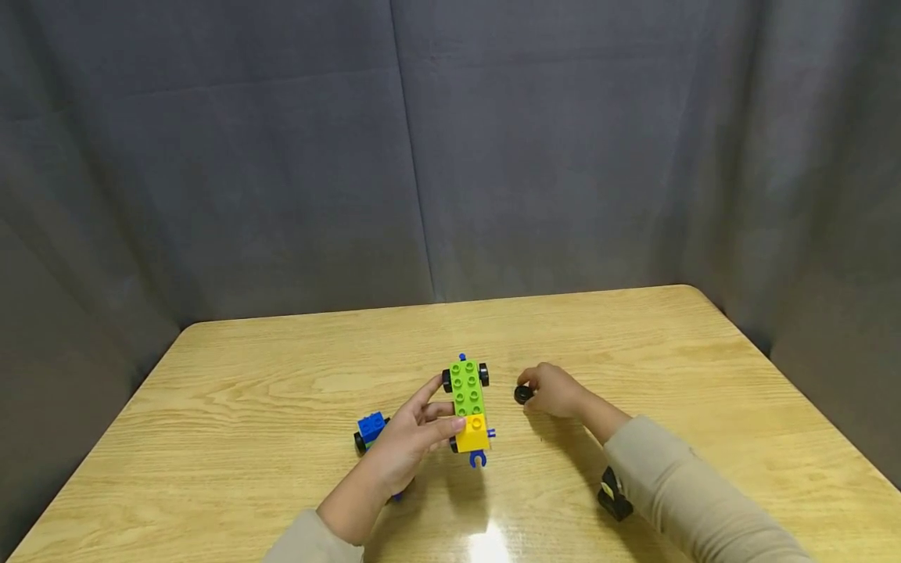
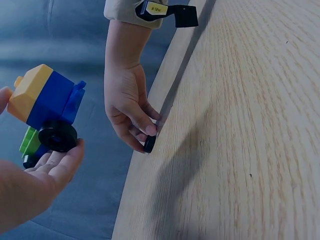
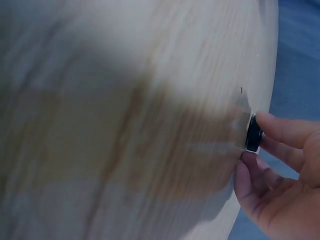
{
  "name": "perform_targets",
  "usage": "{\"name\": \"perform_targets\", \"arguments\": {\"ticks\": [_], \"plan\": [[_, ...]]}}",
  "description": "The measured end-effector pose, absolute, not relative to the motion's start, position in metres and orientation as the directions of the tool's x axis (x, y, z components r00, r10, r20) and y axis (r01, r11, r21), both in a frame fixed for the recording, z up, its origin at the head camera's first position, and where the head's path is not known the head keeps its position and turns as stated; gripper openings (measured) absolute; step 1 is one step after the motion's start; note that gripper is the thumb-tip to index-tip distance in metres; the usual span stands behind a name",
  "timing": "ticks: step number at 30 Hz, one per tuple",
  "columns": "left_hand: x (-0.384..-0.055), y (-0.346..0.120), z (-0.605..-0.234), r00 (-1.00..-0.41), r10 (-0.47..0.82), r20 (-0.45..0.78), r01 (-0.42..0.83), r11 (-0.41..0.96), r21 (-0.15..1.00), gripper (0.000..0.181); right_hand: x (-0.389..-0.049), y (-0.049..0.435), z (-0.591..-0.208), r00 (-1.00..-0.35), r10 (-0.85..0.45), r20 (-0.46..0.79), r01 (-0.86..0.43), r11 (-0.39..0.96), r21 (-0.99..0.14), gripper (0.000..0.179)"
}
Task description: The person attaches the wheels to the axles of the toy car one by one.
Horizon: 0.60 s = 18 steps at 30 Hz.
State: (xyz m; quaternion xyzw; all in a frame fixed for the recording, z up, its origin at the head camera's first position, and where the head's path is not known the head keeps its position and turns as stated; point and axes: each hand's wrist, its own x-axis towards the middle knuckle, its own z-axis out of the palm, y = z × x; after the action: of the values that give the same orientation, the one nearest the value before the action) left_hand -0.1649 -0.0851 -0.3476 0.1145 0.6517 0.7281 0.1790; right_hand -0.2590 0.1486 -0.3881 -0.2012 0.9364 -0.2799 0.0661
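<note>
My left hand holds a toy brick car above the table, with the thumb on its yellow brick. The car has a green studded plate, black wheels and a blue hook at its near end. On its right side a blue axle stub sticks out bare. In the left wrist view its blue base and a mounted wheel show. Right of the car, my right hand pinches a loose black wheel between thumb and fingers, at the tabletop.
Another toy vehicle with a blue brick and black wheels stands on the wooden table, partly hidden behind my left hand. A black wrist device is strapped at the right sleeve. A grey curtain hangs behind the table.
</note>
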Motion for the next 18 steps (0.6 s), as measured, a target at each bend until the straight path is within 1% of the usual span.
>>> {"name": "perform_targets", "arguments": {"ticks": [6,18], "plan": [[-0.1646,-0.0847,-0.3502,-0.916,0.394,-0.074,-0.123,-0.1,0.987,0.08,-0.2573,0.1475,-0.3925,-0.899,-0.438,-0.01,-0.374,0.781,-0.501,0.03],[-0.1675,-0.0836,-0.3498,-0.917,0.395,-0.055,-0.115,-0.131,0.985,0.08,-0.2584,0.1469,-0.3897,-0.903,-0.43,-0.011,-0.374,0.797,-0.474,0.017]]}}
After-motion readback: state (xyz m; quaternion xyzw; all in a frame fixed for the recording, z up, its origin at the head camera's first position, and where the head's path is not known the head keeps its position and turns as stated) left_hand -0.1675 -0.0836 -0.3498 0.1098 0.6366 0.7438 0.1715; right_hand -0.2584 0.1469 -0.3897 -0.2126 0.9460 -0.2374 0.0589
